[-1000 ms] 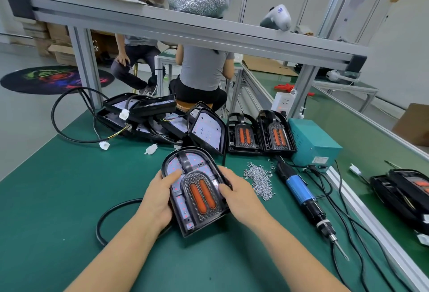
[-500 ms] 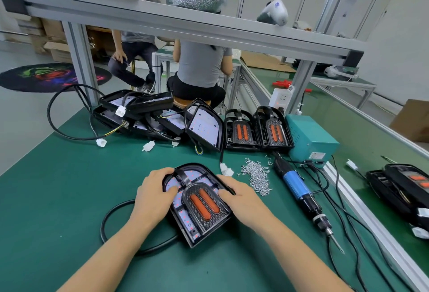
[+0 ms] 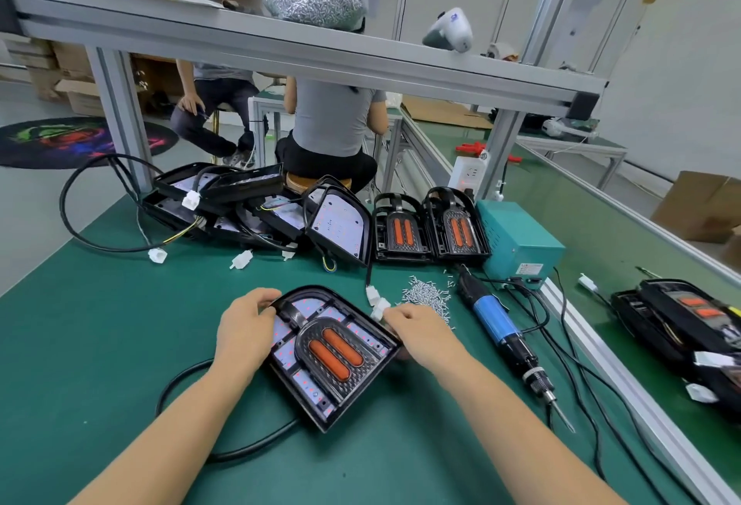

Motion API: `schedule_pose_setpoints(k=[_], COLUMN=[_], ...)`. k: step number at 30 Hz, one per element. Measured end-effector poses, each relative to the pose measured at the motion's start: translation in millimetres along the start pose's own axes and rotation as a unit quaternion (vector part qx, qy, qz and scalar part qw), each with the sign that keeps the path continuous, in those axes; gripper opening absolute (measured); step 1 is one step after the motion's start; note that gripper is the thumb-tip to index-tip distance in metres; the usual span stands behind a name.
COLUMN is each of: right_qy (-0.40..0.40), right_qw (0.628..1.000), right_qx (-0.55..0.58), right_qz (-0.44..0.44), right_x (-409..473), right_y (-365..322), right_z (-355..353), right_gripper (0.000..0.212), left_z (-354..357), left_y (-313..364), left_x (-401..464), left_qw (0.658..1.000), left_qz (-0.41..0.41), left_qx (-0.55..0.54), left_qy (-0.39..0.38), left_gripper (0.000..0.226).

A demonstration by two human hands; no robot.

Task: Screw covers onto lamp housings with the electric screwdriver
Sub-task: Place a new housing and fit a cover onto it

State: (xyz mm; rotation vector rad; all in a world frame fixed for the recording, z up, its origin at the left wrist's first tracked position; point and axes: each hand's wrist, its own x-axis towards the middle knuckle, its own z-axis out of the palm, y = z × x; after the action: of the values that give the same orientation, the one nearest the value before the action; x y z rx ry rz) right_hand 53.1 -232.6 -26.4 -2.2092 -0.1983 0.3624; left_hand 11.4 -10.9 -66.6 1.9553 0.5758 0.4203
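A black lamp housing (image 3: pixel 333 356) with a fitted cover and two orange lenses lies flat on the green mat (image 3: pixel 100 324), turned with its square end toward me. My left hand (image 3: pixel 246 330) grips its left rim, fingers curled over the rounded top. My right hand (image 3: pixel 421 330) holds its right edge, fingers bent near a white connector (image 3: pixel 377 304). The blue electric screwdriver (image 3: pixel 501 328) lies on the mat to the right, tip toward me. A heap of loose screws (image 3: pixel 427 296) sits between housing and screwdriver.
Several open housings (image 3: pixel 240 207) with cables are piled at the back left; two covered lamps (image 3: pixel 431 227) lean beside a teal power box (image 3: pixel 521 243). More lamps (image 3: pixel 689 324) lie at the right past a metal rail. Two people sit behind the shelf frame.
Both hands have drawn the housing toward me and turned it clockwise on the mat. My right hand has slid up its right edge toward the white connector.
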Motion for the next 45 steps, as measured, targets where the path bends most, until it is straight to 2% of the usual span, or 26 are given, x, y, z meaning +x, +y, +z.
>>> schedule_pose_setpoints(k=[5, 8, 10, 13, 16, 20, 24, 26, 28, 30, 32, 34, 38, 42, 45], right_qy=[-0.04, -0.067, -0.075, -0.077, -0.077, -0.128, -0.25, -0.262, -0.221, -0.148, -0.1, -0.055, 0.069, 0.142, 0.162], right_qw=[0.991, 0.986, 0.986, 0.993, 0.996, 0.991, 0.961, 0.959, 0.975, 0.983, 0.985, 0.988, 0.99, 0.963, 0.943], right_qx=[0.097, 0.114, 0.086, 0.011, -0.003, 0.026, 0.095, 0.088, -0.016, -0.087, -0.082, -0.073, -0.072, -0.223, -0.291], right_qz=[0.078, 0.104, 0.119, 0.085, 0.044, 0.003, 0.076, 0.065, 0.005, -0.064, -0.11, -0.127, -0.102, -0.05, 0.007], right_x=[14.4, 30.3, 40.8, 60.3, 78.6, 91.7, 95.7, 93.8, 84.9, 77.3, 69.0, 55.0, 30.3, 7.1, -8.6], right_y=[-7.6, -16.7, -25.6, -41.0, -54.4, -71.0, -73.8, -75.4, -79.4, -78.9, -72.0, -59.0, -16.9, 28.0, 55.6], right_z=[2.1, 5.9, 8.5, 13.8, 22.3, 29.3, 33.0, 33.9, 31.8, 27.0, 14.9, -4.6, -42.6, -69.2, -83.9], right_gripper=[0.027, 0.029, 0.03, 0.028, 0.012, 0.032, 0.047, 0.048, 0.048, 0.051, 0.045, 0.028, 0.03, 0.037, 0.042], left_z=[1.3, 2.5, 3.4, 2.4, 1.9, 7.0, 11.8, 13.5, 15.0, 16.0, 15.9, 15.3, 20.1, 16.3, 12.4], left_y=[2.3, 6.6, 9.6, 14.1, 17.0, 22.1, 23.8, 23.8, 24.6, 24.4, 23.1, 22.4, 24.8, 22.1, 29.4], left_x=[-0.6, -1.7, -2.8, -2.4, -1.2, 1.0, 4.9, 7.9, 9.9, 10.9, 10.5, 10.4, 5.5, 5.5, 7.9], left_qw=[0.997, 0.994, 0.993, 0.991, 0.991, 0.99, 0.984, 0.981, 0.979, 0.979, 0.975, 0.974, 0.972, 0.968, 0.96], left_qz=[0.039, 0.058, 0.064, 0.07, 0.081, 0.124, 0.147, 0.146, 0.138, 0.125, 0.119, 0.11, 0.08, 0.052, 0.08], left_qx=[-0.067, -0.084, -0.094, -0.103, -0.089, -0.028, 0.053, 0.093, 0.126, 0.152, 0.18, 0.196, 0.222, 0.245, 0.267], left_qy=[-0.012, -0.024, -0.032, -0.039, -0.058, -0.068, -0.082, -0.089, -0.077, -0.061, -0.05, -0.032, 0.008, -0.006, 0.004], left_gripper=[0.032, 0.032, 0.032, 0.032, 0.032, 0.033, 0.038, 0.043, 0.039, 0.035, 0.034, 0.035, 0.037, 0.038, 0.031])
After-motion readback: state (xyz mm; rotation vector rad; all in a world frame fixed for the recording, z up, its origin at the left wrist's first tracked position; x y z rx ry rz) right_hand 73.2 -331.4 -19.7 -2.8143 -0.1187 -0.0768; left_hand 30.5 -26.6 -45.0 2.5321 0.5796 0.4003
